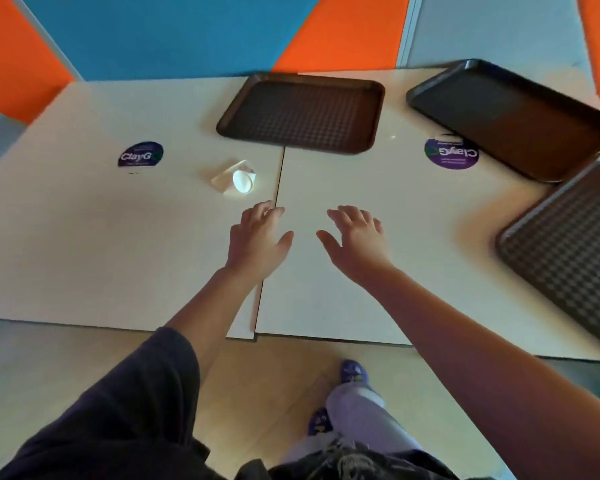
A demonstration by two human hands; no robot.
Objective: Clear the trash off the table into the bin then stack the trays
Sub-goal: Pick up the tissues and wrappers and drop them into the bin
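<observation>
Both hands empty, fingers spread: left hand, right hand. Take what looks like a tipped clear cup, just above-left, by its sides.

On the table, two round purple stickers are seen. "ClayG" is read on the left sticker, the last part being cut off by a green mark. The same word is printed upside down on the right sticker. The smaller lines are blurred.
</observation>
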